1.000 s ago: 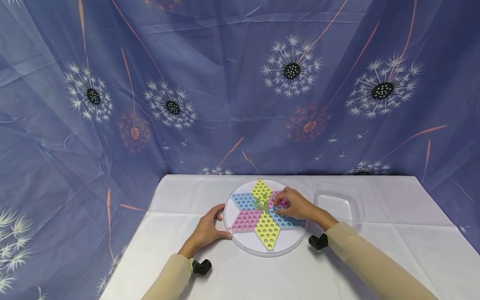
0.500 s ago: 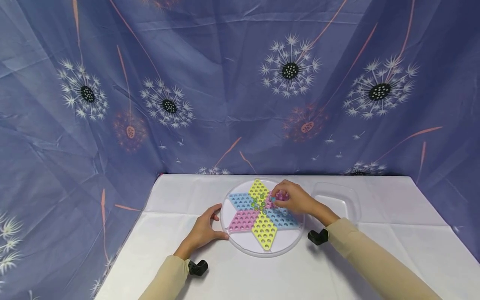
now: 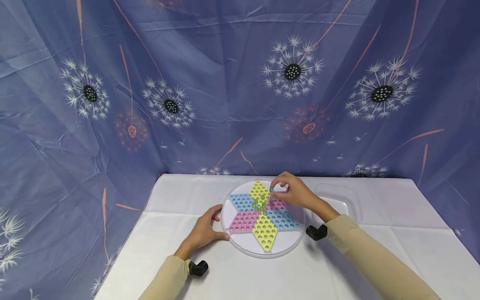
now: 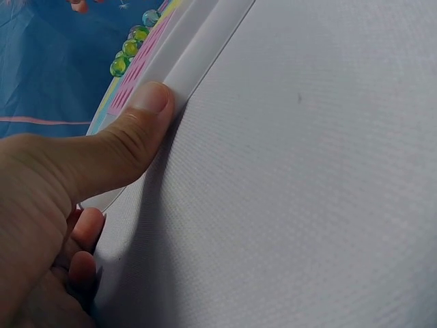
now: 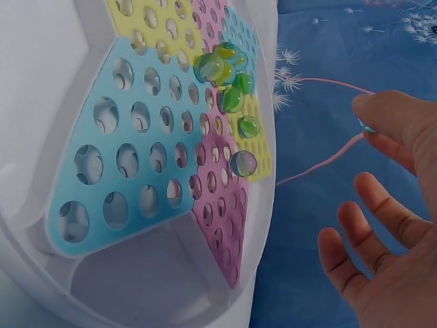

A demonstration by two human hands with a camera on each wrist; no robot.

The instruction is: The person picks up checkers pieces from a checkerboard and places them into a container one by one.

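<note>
A round white Chinese checkers board (image 3: 240, 243) with a star of yellow, pink and blue holed diamonds lies on the table. Several green-yellow marbles (image 5: 232, 99) cluster around its middle. A clear marble (image 5: 244, 163) sits apart on the pink part. My right hand (image 3: 294, 192) is above the board's far right side, pinching a small blue marble (image 3: 271, 189) between thumb and index finger. In the right wrist view, its other fingers are spread and most of that marble is hidden. My left hand (image 3: 204, 229) grips the board's left edge, thumb (image 4: 151, 102) against the rim.
A clear plastic tub (image 3: 354, 206) stands right of the board, partly behind my right wrist. White cloth covers the table (image 3: 281, 279). A blue curtain (image 3: 225, 83) with dandelion prints hangs behind and at the left.
My right hand has lifted from the board's right part and moved slightly back and left, the blue marble still pinched. My left hand keeps its place on the edge.
</note>
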